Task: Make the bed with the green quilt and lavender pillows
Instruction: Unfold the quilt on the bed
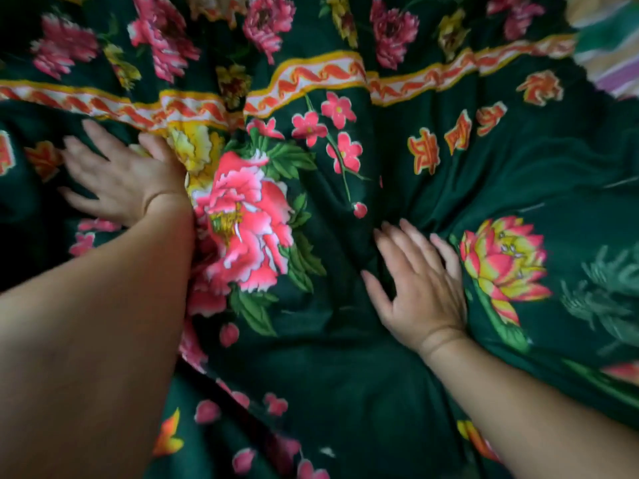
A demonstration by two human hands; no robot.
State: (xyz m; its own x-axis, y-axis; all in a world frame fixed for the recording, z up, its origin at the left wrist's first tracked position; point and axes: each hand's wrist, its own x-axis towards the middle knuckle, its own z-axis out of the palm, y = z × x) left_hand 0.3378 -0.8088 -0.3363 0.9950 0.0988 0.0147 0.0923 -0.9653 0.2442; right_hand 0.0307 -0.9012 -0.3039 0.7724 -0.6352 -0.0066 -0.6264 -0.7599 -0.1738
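The fingers of the left hand were extended and spread, lying flat on the dark green cotton quilt printed with pink and yellow flowers. They gripped nothing; the palm pressed the cloth just beside a large pink peony print, with the thumb at the edge of a yellow flower print. The bare left forearm ran from the lower left corner up to that hand.

The fingers of the right hand were likewise straight and slightly fanned, resting flat on the quilt and holding nothing. This hand lay in a shallow fold of cloth between the peony print and a pink-and-yellow lotus print. The bare right forearm entered from the lower right.

The two hands were well apart, the left one higher and further left in the view.

The quilt filled nearly the whole view and lay wrinkled, with creases radiating from the area under the right hand. A white band with a red wave pattern and yellow edging crossed the quilt above both hands. Red characters outlined in yellow were printed right of centre.

At the upper right corner, a striped cloth in green, cream and purple showed past the quilt's edge.
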